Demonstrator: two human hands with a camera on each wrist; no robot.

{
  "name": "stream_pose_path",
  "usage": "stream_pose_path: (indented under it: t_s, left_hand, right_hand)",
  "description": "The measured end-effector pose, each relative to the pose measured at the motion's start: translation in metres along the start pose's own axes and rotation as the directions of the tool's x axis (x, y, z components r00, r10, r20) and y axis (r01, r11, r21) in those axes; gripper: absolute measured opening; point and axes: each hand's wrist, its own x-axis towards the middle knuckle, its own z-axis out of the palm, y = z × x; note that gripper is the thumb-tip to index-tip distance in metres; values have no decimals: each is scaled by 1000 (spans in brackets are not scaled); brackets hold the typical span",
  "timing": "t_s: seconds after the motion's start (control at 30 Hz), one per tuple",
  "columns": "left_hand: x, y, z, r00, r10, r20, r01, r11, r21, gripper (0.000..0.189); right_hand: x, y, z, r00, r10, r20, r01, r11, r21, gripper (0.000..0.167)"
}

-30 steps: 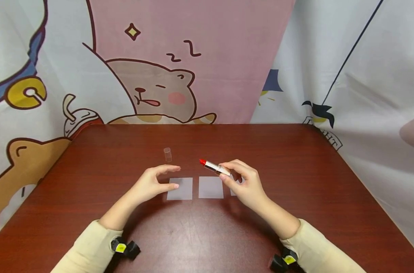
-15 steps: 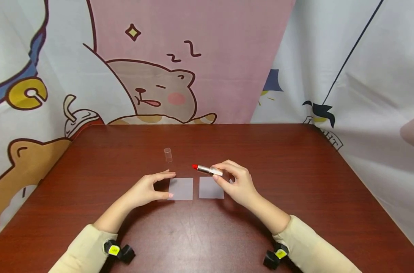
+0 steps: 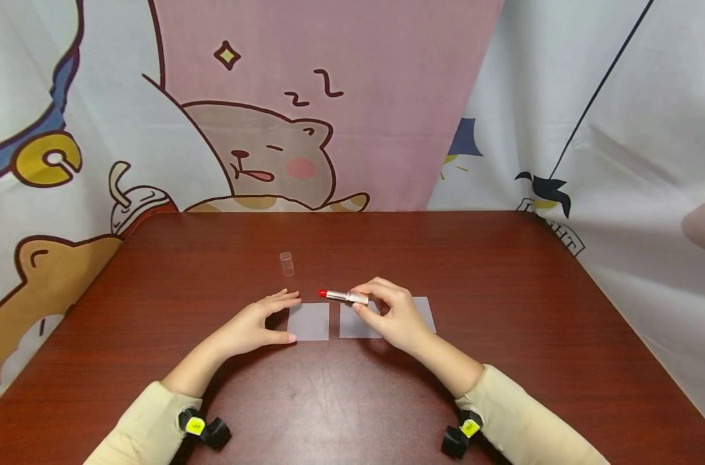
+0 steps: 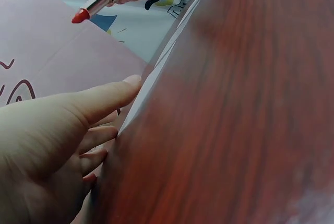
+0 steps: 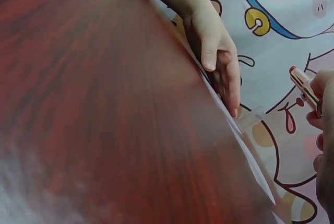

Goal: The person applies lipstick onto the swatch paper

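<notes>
My right hand [image 3: 395,316] pinches an uncapped lipstick [image 3: 343,297] by its base, the red tip pointing left. It is held above the table, over the gap between the left paper square [image 3: 311,326] and the middle paper square [image 3: 357,323]. My left hand [image 3: 253,328] lies low at the left square, thumb at its near left corner and fingers by its far left corner. Partly behind my right hand is a third paper square [image 3: 424,313]. In the left wrist view the lipstick [image 4: 99,3] shows its silver tube; my left thumb is straight along the paper's edge.
A clear cap [image 3: 287,264] lies on its side beyond the left square. The dark red wooden table [image 3: 474,258] reaches back to a cartoon-printed cloth [image 3: 387,97]. Black wrist cameras sit at both cuffs.
My right hand has moved left with the lipstick, uncovering more of the third square. My left hand has come down and slightly left to the left square's edge.
</notes>
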Motion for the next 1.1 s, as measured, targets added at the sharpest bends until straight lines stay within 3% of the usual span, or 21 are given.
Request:
stream_pose_path:
  t_s: [0.23,0.4,0.87,1.1]
  left_hand:
    - [0,1,2,1000,22,7,-22,999,33,66]
    - [0,0,3,1000,21,14,-21,999,44,65]
    - [-1,-1,4,1000,13,14,-14,999,50,63]
    - [-1,0,4,1000,15,13,-16,999,48,62]
  right_hand:
    - [-4,25,8,1000,-30,0,30,998,-59,19]
    - [-7,44,12,1000,8,19,-7,996,-92,19]
    - [-4,44,17,997,55,61,-45,987,-154,14]
    - [-3,44,22,997,28,77,-12,980,-200,15]
